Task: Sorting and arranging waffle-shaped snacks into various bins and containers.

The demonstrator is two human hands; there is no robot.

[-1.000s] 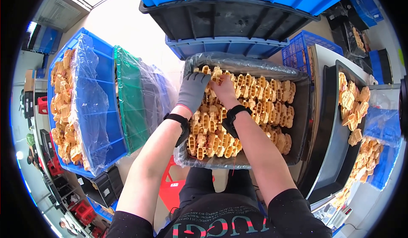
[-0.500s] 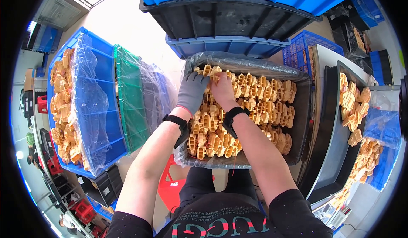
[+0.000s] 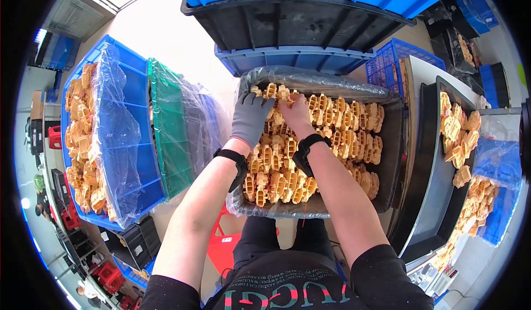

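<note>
A dark crate (image 3: 394, 166) lined with clear plastic film stands in front of me. Tan moulded parts (image 3: 332, 136) with oval openings stand packed in it in rows. At the far left of the crate, my left hand (image 3: 251, 119), in a grey glove, has its fingers curled over parts at the end of the far row. Just to its right, my bare right hand (image 3: 297, 115) grips a tan moulded part in that row, fingertips bent down and partly hidden. Both wrists wear black bands.
On the left stand a blue bin (image 3: 124, 127) of similar parts and a green crate (image 3: 171, 127) draped in film. Stacked blue and black crates (image 3: 298, 25) rise beyond. A black tray (image 3: 437, 194) with loose parts lies right. A red stool (image 3: 222, 246) is below.
My right hand has shifted slightly to the right along the far row, away from the gloved hand. The left hand stays nearly in place.
</note>
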